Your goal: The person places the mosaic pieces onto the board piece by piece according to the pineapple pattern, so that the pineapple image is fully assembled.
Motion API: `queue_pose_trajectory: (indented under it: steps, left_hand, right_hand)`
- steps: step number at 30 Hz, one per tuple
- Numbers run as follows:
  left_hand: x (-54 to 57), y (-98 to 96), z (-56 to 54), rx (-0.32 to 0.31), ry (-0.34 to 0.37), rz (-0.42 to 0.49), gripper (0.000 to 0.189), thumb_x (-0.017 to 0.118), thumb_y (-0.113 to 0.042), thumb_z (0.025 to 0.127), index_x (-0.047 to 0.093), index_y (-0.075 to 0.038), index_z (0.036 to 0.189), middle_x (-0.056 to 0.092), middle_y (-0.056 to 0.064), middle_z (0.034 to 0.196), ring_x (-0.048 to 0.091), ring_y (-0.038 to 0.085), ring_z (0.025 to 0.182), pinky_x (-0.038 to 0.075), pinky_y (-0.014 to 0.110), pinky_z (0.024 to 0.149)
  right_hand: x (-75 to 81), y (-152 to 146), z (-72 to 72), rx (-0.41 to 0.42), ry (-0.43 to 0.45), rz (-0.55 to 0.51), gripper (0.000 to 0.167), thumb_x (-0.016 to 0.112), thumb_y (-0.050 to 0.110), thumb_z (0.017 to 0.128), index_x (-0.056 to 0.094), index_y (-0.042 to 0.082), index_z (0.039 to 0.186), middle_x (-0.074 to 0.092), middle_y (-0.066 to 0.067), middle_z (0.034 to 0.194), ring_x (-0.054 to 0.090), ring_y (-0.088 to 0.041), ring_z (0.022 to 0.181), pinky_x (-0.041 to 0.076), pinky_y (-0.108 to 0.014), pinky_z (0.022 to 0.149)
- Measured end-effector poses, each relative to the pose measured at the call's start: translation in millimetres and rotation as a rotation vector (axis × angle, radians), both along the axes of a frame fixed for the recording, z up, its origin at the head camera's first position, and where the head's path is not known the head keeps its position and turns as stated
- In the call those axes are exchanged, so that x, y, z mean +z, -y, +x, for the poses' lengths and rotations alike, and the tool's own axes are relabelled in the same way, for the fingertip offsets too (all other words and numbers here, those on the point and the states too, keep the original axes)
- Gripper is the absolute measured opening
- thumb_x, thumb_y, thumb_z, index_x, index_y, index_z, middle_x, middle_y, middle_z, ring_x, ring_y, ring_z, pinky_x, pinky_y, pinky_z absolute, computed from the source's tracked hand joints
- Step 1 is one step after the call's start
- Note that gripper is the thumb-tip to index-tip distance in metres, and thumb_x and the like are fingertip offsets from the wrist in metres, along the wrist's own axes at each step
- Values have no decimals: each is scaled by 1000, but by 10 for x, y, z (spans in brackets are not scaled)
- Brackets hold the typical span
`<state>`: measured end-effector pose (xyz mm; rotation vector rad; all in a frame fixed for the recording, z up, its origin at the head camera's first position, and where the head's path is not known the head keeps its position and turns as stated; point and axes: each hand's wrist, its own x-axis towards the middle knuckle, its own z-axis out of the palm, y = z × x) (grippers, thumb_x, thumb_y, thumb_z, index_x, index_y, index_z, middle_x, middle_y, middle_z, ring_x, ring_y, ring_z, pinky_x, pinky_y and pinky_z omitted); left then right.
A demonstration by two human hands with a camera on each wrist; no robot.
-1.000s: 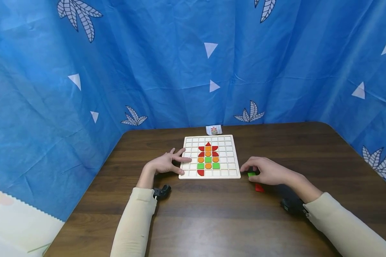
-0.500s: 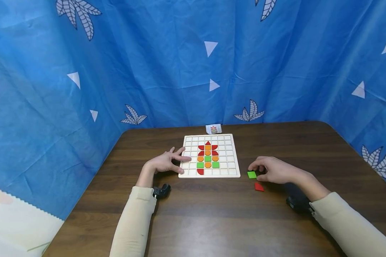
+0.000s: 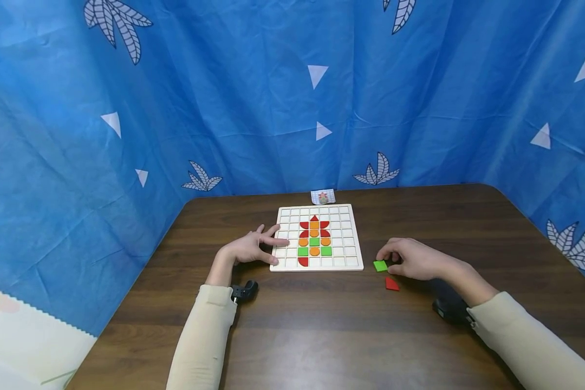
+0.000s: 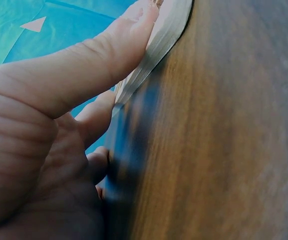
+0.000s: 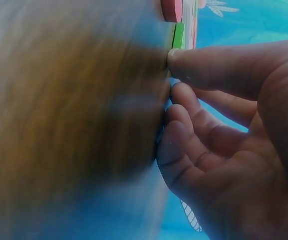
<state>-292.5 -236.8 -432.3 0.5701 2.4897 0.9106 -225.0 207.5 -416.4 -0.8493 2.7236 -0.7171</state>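
Observation:
A white gridded board (image 3: 346, 244) lies on the table, bearing red, orange and green pieces that form a figure. My left hand (image 3: 251, 248) rests on its left edge with fingers spread; the left wrist view has the thumb against the board's rim (image 4: 161, 47). To the right of the board lie a green square tile (image 3: 380, 266) and, nearer me, a red quarter-circle piece (image 3: 392, 284). Just right of the green tile is my right hand (image 3: 414, 259), its fingers loosely bent and holding nothing. The right wrist view shows its thumb beside the green tile (image 5: 178, 36).
Behind the board lies a small card (image 3: 323, 196) printed with a coloured figure on a grid. The brown wooden table (image 3: 297, 325) is bordered at the back and sides by a blue curtain (image 3: 273, 108).
My right hand has drawn back slightly to the right, uncovering the green tile and the red piece, and has stayed there for the last half second. The left hand stays put.

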Motion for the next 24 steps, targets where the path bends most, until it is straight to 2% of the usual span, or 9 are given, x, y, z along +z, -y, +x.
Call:
queue_pose_trajectory:
  steps: [9, 13, 24]
  left_hand:
    - [5, -1, 2, -3, -2, -1, 60, 85, -33, 84, 64, -36, 140, 16, -5, 174, -13, 36, 161, 7, 73, 122]
    - [16, 1, 10, -3, -3, -4, 60, 85, -33, 84, 64, -36, 140, 16, -6, 174, -12, 36, 161, 7, 73, 122]
    - [13, -3, 12, 6, 0, -3, 59, 85, -33, 84, 65, -37, 139, 16, -6, 174, -12, 36, 161, 7, 74, 122]
  right_hand:
    - [8, 53, -30, -17, -30, 14, 23, 74, 5, 91, 73, 13, 112, 65, 1, 104, 58, -15, 92, 55, -34, 82]
    - [48, 128, -52, -29, -46, 10, 23, 74, 4, 91, 73, 10, 113, 66, -2, 104, 60, -17, 91, 56, -38, 84]
    - [115, 496, -116, -105, -12, -33, 22, 74, 5, 91, 73, 4, 113, 67, -5, 99, 58, -18, 86, 53, -35, 79]
